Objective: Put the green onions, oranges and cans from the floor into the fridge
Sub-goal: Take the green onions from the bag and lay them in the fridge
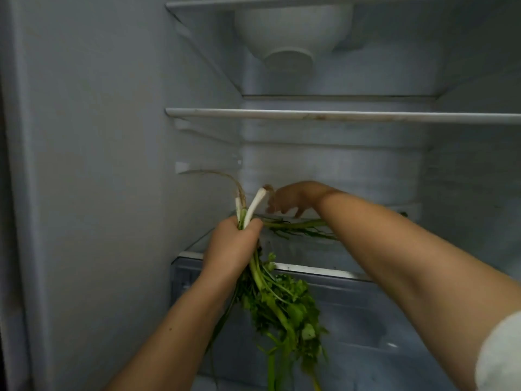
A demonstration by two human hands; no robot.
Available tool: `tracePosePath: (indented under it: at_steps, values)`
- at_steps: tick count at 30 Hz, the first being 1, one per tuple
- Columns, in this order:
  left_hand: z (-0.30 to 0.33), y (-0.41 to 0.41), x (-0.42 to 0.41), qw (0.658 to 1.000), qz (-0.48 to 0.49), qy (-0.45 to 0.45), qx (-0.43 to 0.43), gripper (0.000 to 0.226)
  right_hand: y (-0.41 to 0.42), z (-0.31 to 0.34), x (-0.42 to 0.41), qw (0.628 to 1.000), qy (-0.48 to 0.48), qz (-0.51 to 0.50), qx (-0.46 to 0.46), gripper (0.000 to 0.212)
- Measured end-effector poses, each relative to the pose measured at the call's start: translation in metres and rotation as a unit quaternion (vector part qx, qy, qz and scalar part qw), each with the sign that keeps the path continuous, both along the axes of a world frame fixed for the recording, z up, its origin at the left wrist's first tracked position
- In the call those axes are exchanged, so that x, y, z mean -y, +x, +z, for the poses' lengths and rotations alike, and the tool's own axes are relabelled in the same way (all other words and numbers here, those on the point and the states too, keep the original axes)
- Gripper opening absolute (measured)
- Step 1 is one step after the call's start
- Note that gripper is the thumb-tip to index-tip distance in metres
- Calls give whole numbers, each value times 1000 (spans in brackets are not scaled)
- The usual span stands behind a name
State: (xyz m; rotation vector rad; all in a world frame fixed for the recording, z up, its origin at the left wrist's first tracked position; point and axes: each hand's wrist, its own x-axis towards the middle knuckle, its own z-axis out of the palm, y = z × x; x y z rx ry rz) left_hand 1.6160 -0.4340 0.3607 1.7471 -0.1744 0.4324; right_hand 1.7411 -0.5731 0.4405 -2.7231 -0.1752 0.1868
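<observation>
Two hands work inside the fridge (338, 115): the left hand (234, 246) is wrapped tight around a bunch of green onions (277, 303), white ends up and leafy tops hanging below the lower glass shelf (315, 268), while the right hand (293, 200) hovers with fingers loose over a few stalks (298, 228) already lying on that shelf. Those limp tops could snag on the shelf's front edge as the bunch goes in, or a loose stalk could slip from the fist and drop. Oranges and cans are not in view.

Left hand (234, 246) is a closed fist, thumb up; right hand (296, 200), beyond it, hangs with fingers loosely spread.
</observation>
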Motion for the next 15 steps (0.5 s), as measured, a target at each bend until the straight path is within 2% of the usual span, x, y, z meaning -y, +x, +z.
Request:
tracePosePath:
  at_steps: [4,7,10,12,15]
  values:
    - [5,-4,0,999,-26,-31,-15,21,-40,22,24,986,153,43,39,39]
    - [7,-7,3,998,-34,-55,-8,21,-102,15,21,962,237,128,-38,33]
    - [7,-10,11,997,-23,-66,36,21,-145,-9,11,911,336,207,-116,32]
    - [8,-16,22,997,-33,-49,56,11,-156,-26,3,892,402,185,-96,23]
    - [12,-22,35,995,-22,24,97,25,-166,-37,-1,876,460,129,-64,16]
